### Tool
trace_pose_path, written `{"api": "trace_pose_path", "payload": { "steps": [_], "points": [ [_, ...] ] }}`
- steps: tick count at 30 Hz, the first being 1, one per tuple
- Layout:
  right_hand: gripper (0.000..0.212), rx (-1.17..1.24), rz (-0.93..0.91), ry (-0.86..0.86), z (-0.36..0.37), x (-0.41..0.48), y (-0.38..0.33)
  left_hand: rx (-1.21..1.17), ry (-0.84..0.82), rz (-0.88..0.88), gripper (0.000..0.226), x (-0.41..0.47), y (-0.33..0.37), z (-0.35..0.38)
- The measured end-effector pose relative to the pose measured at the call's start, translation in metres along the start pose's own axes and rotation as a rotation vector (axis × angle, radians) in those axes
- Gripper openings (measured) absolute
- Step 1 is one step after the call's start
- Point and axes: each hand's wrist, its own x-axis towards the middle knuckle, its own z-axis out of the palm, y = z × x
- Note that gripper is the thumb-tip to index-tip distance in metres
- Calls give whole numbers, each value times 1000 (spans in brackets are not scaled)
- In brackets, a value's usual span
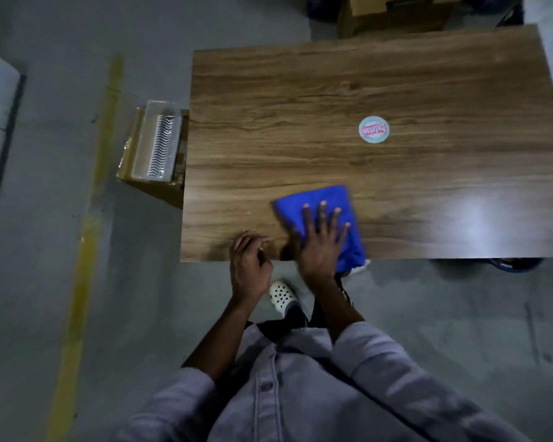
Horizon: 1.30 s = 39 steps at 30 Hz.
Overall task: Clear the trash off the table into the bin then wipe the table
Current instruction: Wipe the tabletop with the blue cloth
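— Where is the cloth, and how are you holding it?

— The folded blue microfibre cloth [316, 199] lies flat on the brown wood-grain table [332, 84], at its near edge, one corner hanging over. My right hand [321, 247] presses on it with fingers straight and spread, not gripping. My left hand [249, 266] rests at the table edge just beside it, loosely curled, with nothing in it that I can see.

— What is left on the top?

— A round pale-blue disc with a pink label [374, 129], beyond the cloth and a little to the right. The cloth's long side points away from me, roughly that way.

— Which hand takes it?

— The right is nearer, I think. The brown cardboard box [160, 189] holding a clear plastic tray [157, 141], likely the bin, sits off the table's left edge, on my left hand's side.
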Motion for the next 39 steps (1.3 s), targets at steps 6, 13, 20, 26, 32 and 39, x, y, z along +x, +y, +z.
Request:
{"api": "trace_pose_path", "payload": {
  "steps": [6,13,20,26,32,39],
  "points": [
    [20,429,-595,-384,-23,-43,-36,-91,92,-15,38,19,29,-9],
    [61,351,77,82,-109,24,98,-145,61,-103,27,43,37,-3],
    [66,33,-11,-26,-34,42,54,-131,81,-126,28,34,47,11],
    [65,285,-379,-157,-71,23,15,-125,207,-88,30,49,41,6],
    [52,298,41,380,-118,82,98,-77,119,-117,29,47,29,32],
    [72,-146,-333,-220,-37,40,48,3,-3,61,44,97,20,75]
  ]
}}
